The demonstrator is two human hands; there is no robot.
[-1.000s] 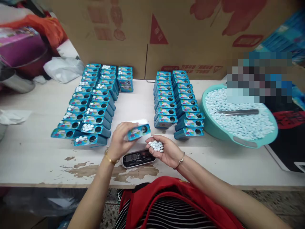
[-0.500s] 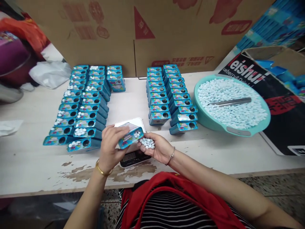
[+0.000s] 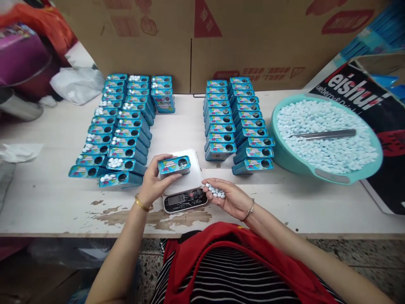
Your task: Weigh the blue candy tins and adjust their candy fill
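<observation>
My left hand (image 3: pixel 155 181) grips a blue tin (image 3: pixel 174 166) by its sides, upright over the white plate of a scale (image 3: pixel 193 174); whether the tin rests on the plate I cannot tell. Candies show inside the tin's round opening. My right hand (image 3: pixel 232 198) is cupped palm up beside the scale, fingers curled round a small heap of pale candies (image 3: pixel 215 191). The scale's black panel (image 3: pixel 185 200) with its display faces me. To the right, a turquoise basin (image 3: pixel 332 175) is full of pale blue candies (image 3: pixel 329 152), with a metal strip (image 3: pixel 325 134) lying on them.
Rows of blue tins (image 3: pixel 122 153) stand at left, several with white candies on top. More open tins (image 3: pixel 220 138) stand in two rows right of centre. Behind them is a large cardboard box (image 3: pixel 158 46). A plastic bag (image 3: pixel 77 85) lies back left; a black printed box (image 3: pixel 392 169) stands far right.
The tin has come upright and moved over the scale plate with my left hand. My right hand has drawn away to the right, still holding candies. The whole view has shifted.
</observation>
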